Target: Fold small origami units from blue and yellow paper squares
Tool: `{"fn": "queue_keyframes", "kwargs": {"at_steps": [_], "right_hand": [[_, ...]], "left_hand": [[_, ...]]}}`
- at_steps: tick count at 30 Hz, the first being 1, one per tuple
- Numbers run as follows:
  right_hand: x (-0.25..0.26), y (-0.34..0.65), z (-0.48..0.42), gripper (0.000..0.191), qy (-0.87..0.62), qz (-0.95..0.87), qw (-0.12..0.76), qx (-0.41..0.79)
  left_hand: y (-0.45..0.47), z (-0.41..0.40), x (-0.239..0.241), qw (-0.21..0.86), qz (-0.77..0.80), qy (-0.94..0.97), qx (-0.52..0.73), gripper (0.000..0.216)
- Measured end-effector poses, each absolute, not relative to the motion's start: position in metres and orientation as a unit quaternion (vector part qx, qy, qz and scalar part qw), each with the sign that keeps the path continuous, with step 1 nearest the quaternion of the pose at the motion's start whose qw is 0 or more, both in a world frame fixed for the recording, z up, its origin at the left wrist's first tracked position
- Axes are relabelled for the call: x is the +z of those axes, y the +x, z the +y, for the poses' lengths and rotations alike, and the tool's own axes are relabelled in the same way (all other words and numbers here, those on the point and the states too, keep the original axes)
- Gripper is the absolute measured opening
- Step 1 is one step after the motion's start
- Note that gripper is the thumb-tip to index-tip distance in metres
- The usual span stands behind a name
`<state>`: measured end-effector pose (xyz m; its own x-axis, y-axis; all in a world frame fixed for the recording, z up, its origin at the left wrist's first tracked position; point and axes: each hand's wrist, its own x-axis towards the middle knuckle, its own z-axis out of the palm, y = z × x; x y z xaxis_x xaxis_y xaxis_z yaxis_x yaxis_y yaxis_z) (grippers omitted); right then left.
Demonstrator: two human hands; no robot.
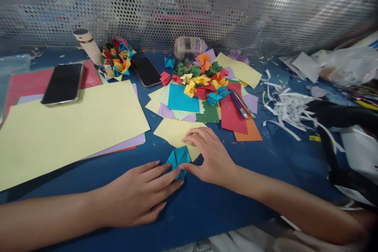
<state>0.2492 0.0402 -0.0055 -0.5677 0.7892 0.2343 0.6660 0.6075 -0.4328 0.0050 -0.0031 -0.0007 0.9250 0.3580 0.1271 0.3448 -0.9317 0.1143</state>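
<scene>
A small folded piece of blue paper (180, 155) lies on the blue table in front of me, with crease lines across its top. My left hand (144, 191) rests flat, its outstretched fingertips pressing on the paper's left and lower part. From the other side my right hand (211, 155) touches the paper's right edge with its thumb. Its other fingers arch above, apart from the thumb, over a pale yellow sheet (171, 130) just behind. The lower part of the blue paper is partly hidden under my fingers.
Many small folded paper pieces (202, 80) lie heaped on coloured squares behind my hands, beside a box cutter (242, 103). Large yellow sheets (88, 126) with a phone (63, 83) are at left. A folded paper ball (116, 61) stands behind; white paper strips (286, 106) lie right.
</scene>
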Motion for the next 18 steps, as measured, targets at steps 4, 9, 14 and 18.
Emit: {"fn": "queue_keyframes", "kwargs": {"at_steps": [4,9,14,18], "right_hand": [[-0.0067,0.2529,0.0438,0.05,-0.395,-0.886,0.191,0.15],[-0.0055,0.2542,0.047,0.033,-0.375,-0.891,0.201,0.162],[-0.0072,0.2553,0.0476,0.037,-0.359,-0.899,0.201,0.153],[-0.0051,0.2569,0.0448,0.031,-0.298,-0.92,0.209,0.149]], "left_hand": [[0.0046,-0.0031,-0.0004,0.042,0.175,0.982,0.064,0.046],[0.0054,-0.002,-0.0017,0.047,0.187,0.978,0.079,0.044],[0.0053,-0.0029,-0.0025,0.045,0.184,0.978,0.086,0.044],[0.0046,-0.0024,-0.0056,0.045,0.182,0.978,0.09,0.046]]}}
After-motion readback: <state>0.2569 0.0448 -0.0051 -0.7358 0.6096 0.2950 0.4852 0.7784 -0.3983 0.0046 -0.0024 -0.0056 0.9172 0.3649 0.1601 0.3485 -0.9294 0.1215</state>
